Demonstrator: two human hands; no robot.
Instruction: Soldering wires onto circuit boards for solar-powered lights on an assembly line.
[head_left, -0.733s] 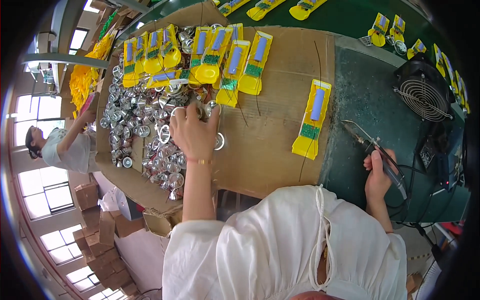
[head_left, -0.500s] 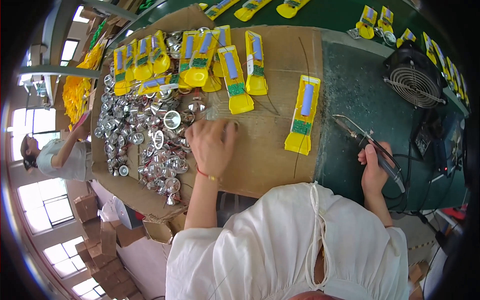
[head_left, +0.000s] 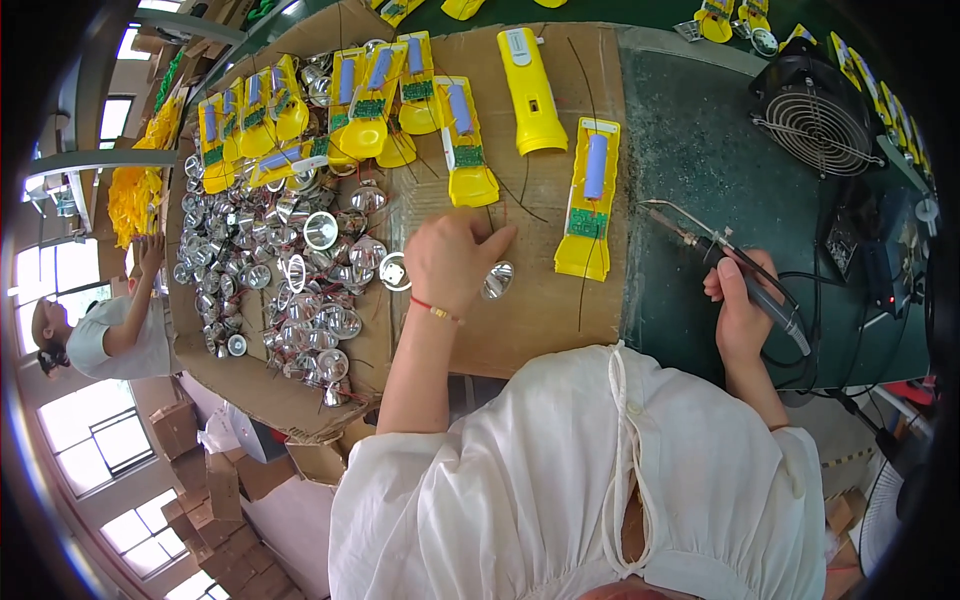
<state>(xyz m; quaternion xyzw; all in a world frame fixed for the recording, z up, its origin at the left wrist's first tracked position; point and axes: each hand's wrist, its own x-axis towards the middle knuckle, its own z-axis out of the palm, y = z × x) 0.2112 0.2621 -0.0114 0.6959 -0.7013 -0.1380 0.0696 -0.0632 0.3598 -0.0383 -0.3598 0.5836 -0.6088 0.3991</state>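
My left hand (head_left: 450, 262) is over the cardboard, palm down with its fingers curled. A silver reflector (head_left: 497, 281) shows just under its thumb and seems held by its wires, though the fingertips are hidden. Another reflector (head_left: 394, 270) lies on the other side of that hand. My right hand (head_left: 742, 310) grips a soldering iron (head_left: 765, 298), its tip pointing up and left above the green mat. Between the hands rests an open yellow flashlight half (head_left: 587, 205) with a purple battery and green circuit board. Farther off lies a yellow flashlight body (head_left: 535, 95), outer face up.
A heap of reflectors (head_left: 300, 260) fills the left side of the cardboard (head_left: 500, 345). Several open flashlight halves (head_left: 370, 95) lie at its far edge. A black fan (head_left: 815, 120) stands on the green mat (head_left: 690, 120) at right. Another person (head_left: 115, 335) is at far left.
My left hand has moved right from the heap's edge, and a reflector now shows beneath it. The flashlight half at the back has turned over, outer face up. The whole view has shifted slightly.
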